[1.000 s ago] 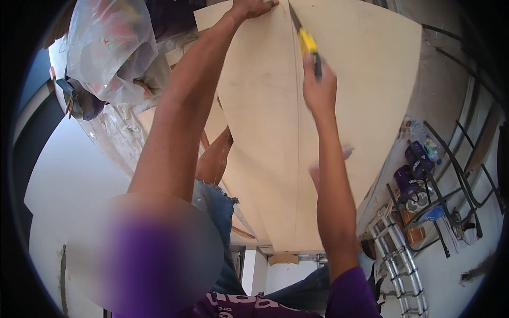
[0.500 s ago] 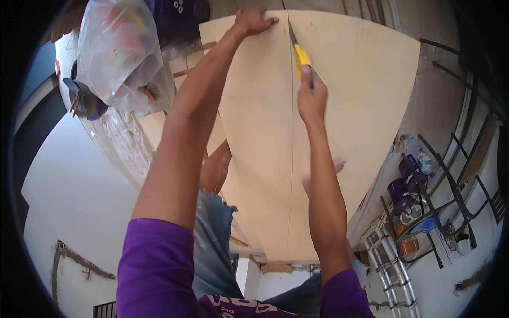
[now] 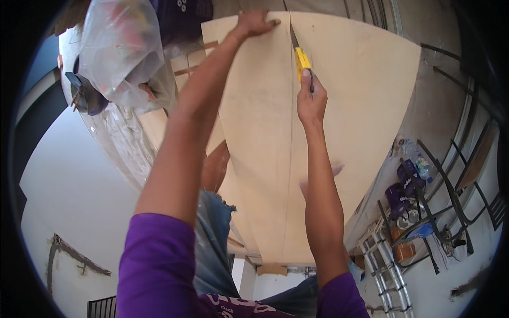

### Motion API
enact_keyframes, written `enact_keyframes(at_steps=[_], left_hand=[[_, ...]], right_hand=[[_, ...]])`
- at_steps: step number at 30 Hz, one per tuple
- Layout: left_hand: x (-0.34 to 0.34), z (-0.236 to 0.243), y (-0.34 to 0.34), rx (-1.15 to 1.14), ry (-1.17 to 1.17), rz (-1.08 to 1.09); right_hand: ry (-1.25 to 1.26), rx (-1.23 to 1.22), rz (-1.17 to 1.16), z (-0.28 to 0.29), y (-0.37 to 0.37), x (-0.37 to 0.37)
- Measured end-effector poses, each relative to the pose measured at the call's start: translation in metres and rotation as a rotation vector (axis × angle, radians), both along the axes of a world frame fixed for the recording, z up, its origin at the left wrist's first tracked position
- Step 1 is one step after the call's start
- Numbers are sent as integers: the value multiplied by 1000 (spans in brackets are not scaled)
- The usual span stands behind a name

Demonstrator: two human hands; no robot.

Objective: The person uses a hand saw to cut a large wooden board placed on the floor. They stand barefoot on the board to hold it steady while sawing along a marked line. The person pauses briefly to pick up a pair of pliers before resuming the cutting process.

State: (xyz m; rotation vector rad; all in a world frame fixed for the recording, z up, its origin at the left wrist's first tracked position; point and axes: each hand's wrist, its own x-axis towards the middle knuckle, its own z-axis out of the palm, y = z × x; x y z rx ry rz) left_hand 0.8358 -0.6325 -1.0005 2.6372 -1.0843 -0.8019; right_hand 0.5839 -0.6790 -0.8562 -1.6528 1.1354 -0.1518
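Pale plywood board (image 3: 360, 79) fills the middle of the view, lying flat, wider at the far end than near the person; no clamp seen on it. A thin dark line (image 3: 290, 138) runs down its length; cannot tell if cut right through or only marked. Main risk here: board creeping or rocking if the weight on it shifts, since body and hand seem to be all that steadies it. Metal ladder (image 3: 387, 270) off to the right, well apart from the work. Clear plastic bag (image 3: 119, 53) beyond the left forearm, near the board's left edge; could snag if that arm swung wide. What looks like a foot (image 3: 338, 169) shows past the right forearm, mostly hidden, right of the line; at risk were the stroke run long toward the body. Left hand (image 3: 256, 24) spread on the board's far left part, fingers apart, gripping nothing, thumb toward the line. Right hand (image 3: 313, 100) closed firmly round a yellow-handled tool (image 3: 303, 61), saw or knife, which lies just right of the line near the far edge. Narrow blade (image 3: 295, 38) points away, tip close to the line: a twisted wrist could make it wander or bind; a sudden jump sideways could catch the left thumb, which is near.
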Motion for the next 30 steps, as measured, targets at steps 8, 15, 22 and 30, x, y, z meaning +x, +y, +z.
enact_keyframes(at_steps=[8, 15, 22, 30], left_hand=[[-6, 5, 25, 1, 4, 31], [14, -1, 6, 43, 19, -23], [1, 5, 29, -2, 50, 105], [4, 6, 5, -28, 81, 59]], right_hand=[[182, 240, 64, 118, 39, -158], [39, 116, 41, 22, 2, -6], [11, 220, -36, 145, 59, -175], [53, 170, 55, 37, 14, -31]])
